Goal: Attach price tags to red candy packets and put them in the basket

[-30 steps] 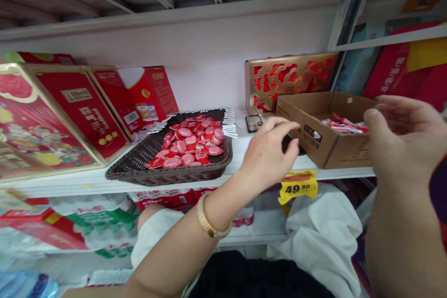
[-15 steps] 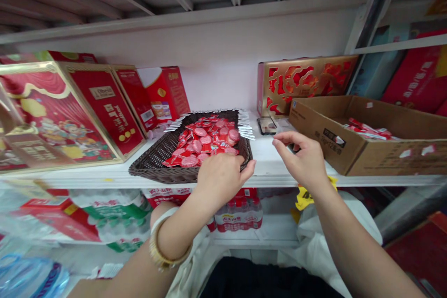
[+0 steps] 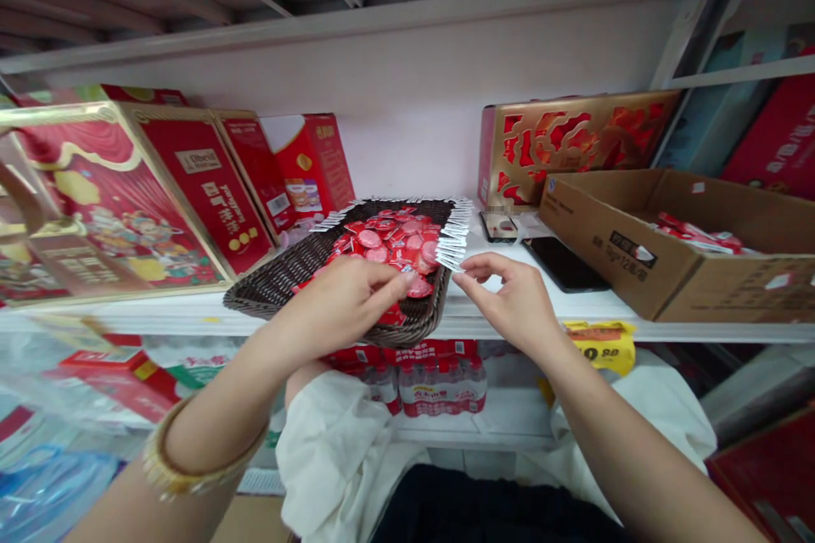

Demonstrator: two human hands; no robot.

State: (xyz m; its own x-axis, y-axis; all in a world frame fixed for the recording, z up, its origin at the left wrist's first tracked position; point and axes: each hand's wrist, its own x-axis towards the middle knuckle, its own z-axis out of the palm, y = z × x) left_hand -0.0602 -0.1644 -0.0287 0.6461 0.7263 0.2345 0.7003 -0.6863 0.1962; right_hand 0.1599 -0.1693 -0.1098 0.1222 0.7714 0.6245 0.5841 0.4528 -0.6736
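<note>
A dark brown woven basket (image 3: 267, 284) sits on the white shelf, filled with pink round candies in red wrappers (image 3: 388, 246). Narrow white strips (image 3: 453, 239) with small print stand in a row along its right and back rim. My left hand (image 3: 350, 297) is over the front of the basket, its thumb and fingers pressed together at the candies. What it pinches, if anything, cannot be made out. At the right rim, my right hand (image 3: 513, 301) has thumb and forefinger closed on the end of the nearest white strip.
A black phone (image 3: 566, 263) lies right of my right hand, with a smaller dark-edged item (image 3: 498, 226) behind it. An open cardboard box (image 3: 611, 259) holds red packets. Gift boxes (image 3: 191, 187) stand left. Bottle packs (image 3: 442, 386) are on the shelf below.
My left hand has moved left and up over the candies. My right hand has moved left to the strips at the basket's rim, uncovering the phone. The view has shifted slightly.
</note>
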